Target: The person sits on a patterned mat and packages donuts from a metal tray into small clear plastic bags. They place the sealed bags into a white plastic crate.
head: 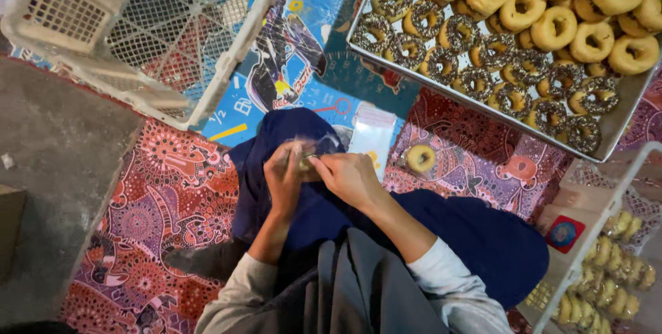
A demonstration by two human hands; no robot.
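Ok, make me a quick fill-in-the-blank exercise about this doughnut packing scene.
1. The metal tray holds plain and ____-topped doughnuts.
2. One lone doughnut lies on the patterned ____.
3. Both the left hand and the right hand meet at a small clear ____.
4. The empty white crate lies at the upper ____.

Missing words: sprinkle; cloth; bag; left

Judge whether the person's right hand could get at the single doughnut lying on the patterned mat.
Probably yes: the doughnut lies just beside the right hand, nothing between them, though that hand and the left hand are busy with a clear bag.
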